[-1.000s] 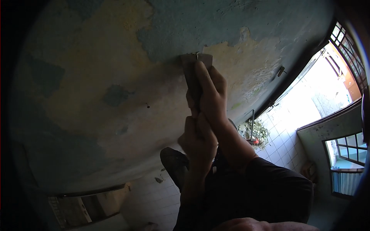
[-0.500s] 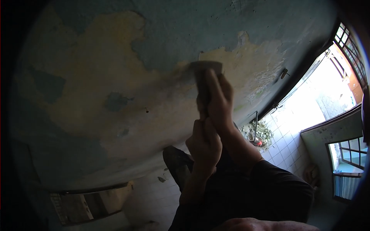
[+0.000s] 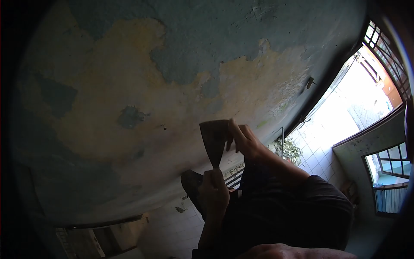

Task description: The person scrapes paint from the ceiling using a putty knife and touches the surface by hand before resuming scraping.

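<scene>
A putty knife with a wide, dark, flared blade points up in front of the wall. My left hand is wrapped around its handle, most of which the fingers hide. At the blade's upper right corner is my right hand, fingers loosely bent and apart, the fingertips beside or touching the blade's edge. Behind them the wall has green-blue paint with large bare yellowish patches. A small nail or hook sticks out of it left of the blade.
Paint flakes or debris lie in a heap on the tiled floor along the wall, by an upright stick. A bright doorway opens at right, with a barred window below it. My knee is near the wall.
The putty knife has come down and away from the bare patch's upper edge. My right hand has shifted from lying along the tool to the blade's right edge; my left hand has lowered.
</scene>
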